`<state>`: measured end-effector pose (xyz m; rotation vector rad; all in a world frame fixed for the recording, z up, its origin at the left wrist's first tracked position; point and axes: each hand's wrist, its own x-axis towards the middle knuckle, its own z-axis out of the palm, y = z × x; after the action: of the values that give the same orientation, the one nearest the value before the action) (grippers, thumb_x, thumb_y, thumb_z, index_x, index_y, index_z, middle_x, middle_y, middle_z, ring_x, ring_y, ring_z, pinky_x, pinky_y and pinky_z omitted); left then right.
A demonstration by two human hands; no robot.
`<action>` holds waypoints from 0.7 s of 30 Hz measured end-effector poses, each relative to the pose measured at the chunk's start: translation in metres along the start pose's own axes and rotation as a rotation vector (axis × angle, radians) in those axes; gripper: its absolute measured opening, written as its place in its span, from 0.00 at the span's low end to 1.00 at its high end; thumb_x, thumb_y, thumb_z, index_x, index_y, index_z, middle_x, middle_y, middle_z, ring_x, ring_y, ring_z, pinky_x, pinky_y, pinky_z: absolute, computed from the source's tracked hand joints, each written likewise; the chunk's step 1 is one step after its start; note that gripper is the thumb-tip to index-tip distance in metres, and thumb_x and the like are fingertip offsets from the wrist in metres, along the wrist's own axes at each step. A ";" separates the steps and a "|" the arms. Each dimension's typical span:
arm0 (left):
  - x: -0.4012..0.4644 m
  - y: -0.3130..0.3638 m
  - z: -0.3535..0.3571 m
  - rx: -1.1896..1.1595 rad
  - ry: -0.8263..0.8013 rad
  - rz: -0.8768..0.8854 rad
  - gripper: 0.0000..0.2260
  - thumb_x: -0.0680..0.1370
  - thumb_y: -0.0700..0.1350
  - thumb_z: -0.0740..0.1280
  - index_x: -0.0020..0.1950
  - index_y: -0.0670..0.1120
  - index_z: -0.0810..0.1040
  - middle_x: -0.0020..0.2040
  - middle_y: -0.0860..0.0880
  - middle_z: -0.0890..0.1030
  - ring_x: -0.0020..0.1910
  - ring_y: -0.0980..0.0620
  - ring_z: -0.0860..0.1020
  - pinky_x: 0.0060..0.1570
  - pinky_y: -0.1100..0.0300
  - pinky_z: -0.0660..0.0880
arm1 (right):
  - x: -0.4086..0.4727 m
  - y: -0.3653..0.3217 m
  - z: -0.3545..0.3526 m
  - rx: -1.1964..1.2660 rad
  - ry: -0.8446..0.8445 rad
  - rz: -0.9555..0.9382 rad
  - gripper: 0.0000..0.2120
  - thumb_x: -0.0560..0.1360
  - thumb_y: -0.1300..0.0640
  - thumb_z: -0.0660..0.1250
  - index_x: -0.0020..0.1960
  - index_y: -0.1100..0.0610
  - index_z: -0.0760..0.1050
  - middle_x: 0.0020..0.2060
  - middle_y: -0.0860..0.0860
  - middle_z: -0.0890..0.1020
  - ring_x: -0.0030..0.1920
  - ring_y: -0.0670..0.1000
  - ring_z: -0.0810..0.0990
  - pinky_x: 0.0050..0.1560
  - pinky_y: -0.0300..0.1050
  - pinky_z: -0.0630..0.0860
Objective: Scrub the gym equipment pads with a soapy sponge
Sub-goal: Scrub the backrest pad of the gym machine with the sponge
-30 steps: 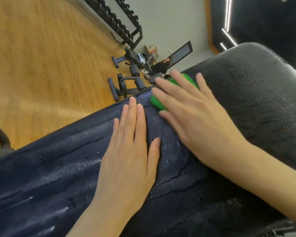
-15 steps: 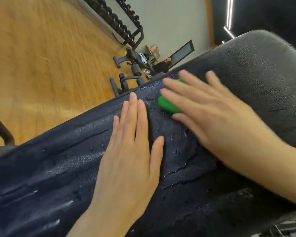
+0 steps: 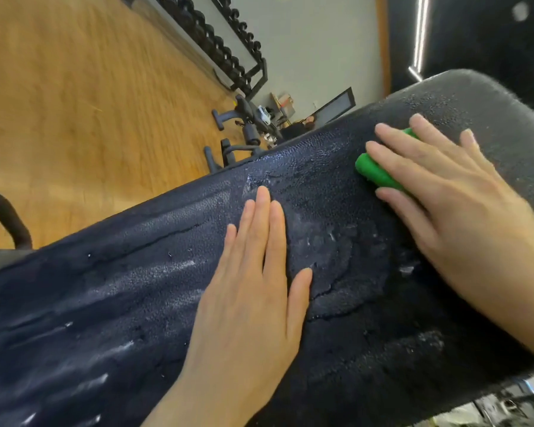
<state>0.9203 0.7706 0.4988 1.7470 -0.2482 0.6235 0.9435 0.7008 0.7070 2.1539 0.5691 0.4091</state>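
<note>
Wooden gym flooring (image 3: 74, 118) behind, the right hand (image 3: 450, 204), fingers flat on the green sponge (image 3: 379, 174), has slid farther up the wet pad (image 3: 136, 288), leaving suds, while the flat, empty left hand (image 3: 253, 288) braces it.

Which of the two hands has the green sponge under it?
The right hand: its straight fingers press the green sponge onto the wet pad. The left hand lies flat on the pad, with nothing under it.
</note>
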 end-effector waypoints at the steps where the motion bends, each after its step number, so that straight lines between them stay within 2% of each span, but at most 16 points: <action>1: 0.000 0.000 0.000 -0.001 -0.004 -0.004 0.30 0.84 0.56 0.46 0.81 0.40 0.52 0.82 0.45 0.49 0.80 0.50 0.48 0.76 0.56 0.43 | 0.000 -0.013 0.005 -0.015 0.020 -0.009 0.24 0.79 0.50 0.53 0.72 0.56 0.69 0.72 0.52 0.69 0.75 0.57 0.62 0.73 0.60 0.53; 4: -0.001 0.000 0.002 -0.013 -0.004 -0.012 0.30 0.84 0.56 0.47 0.81 0.40 0.50 0.82 0.45 0.48 0.80 0.51 0.47 0.76 0.57 0.43 | -0.004 -0.051 0.028 0.000 0.023 -0.200 0.22 0.79 0.52 0.55 0.70 0.58 0.72 0.70 0.53 0.72 0.73 0.57 0.65 0.72 0.62 0.59; 6: -0.001 0.000 0.002 0.001 -0.004 -0.017 0.30 0.84 0.56 0.46 0.81 0.40 0.50 0.82 0.45 0.48 0.80 0.51 0.47 0.76 0.57 0.43 | -0.007 -0.042 0.024 0.023 0.011 -0.243 0.23 0.79 0.51 0.54 0.70 0.57 0.72 0.70 0.51 0.72 0.73 0.55 0.66 0.72 0.60 0.60; 9: -0.003 0.001 0.002 0.009 -0.003 -0.020 0.30 0.84 0.56 0.46 0.81 0.40 0.51 0.82 0.45 0.48 0.80 0.51 0.47 0.77 0.57 0.43 | -0.014 0.003 0.002 0.027 0.032 -0.082 0.23 0.80 0.49 0.53 0.71 0.56 0.70 0.71 0.51 0.71 0.74 0.54 0.65 0.73 0.58 0.54; 11: -0.002 0.002 0.001 0.000 -0.009 -0.025 0.30 0.84 0.57 0.46 0.81 0.41 0.51 0.82 0.46 0.47 0.80 0.52 0.46 0.77 0.57 0.42 | -0.017 0.006 -0.004 0.035 0.043 -0.003 0.23 0.80 0.49 0.53 0.71 0.56 0.70 0.71 0.51 0.71 0.74 0.55 0.63 0.73 0.60 0.53; 13: -0.001 0.001 0.001 0.001 -0.015 -0.029 0.30 0.84 0.57 0.45 0.81 0.41 0.50 0.82 0.47 0.47 0.80 0.53 0.45 0.77 0.58 0.42 | -0.016 -0.019 0.007 0.009 0.041 -0.070 0.22 0.79 0.50 0.55 0.70 0.57 0.72 0.70 0.52 0.72 0.73 0.57 0.65 0.72 0.64 0.57; 16: -0.004 0.002 -0.005 -0.037 -0.029 -0.044 0.30 0.83 0.58 0.46 0.82 0.44 0.50 0.82 0.49 0.46 0.80 0.56 0.44 0.76 0.59 0.41 | -0.019 -0.037 0.018 0.029 -0.010 -0.248 0.22 0.78 0.50 0.54 0.69 0.54 0.72 0.70 0.50 0.72 0.73 0.55 0.65 0.72 0.61 0.59; 21: -0.035 0.003 -0.012 -0.056 -0.033 -0.045 0.28 0.83 0.58 0.49 0.81 0.48 0.54 0.82 0.52 0.51 0.80 0.55 0.48 0.76 0.56 0.44 | -0.027 -0.012 0.002 0.078 0.052 -0.063 0.22 0.79 0.50 0.55 0.69 0.55 0.73 0.70 0.50 0.72 0.74 0.55 0.64 0.73 0.62 0.55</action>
<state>0.8864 0.7759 0.4850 1.7050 -0.2459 0.5504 0.9187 0.6914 0.6940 2.1980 0.6913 0.4158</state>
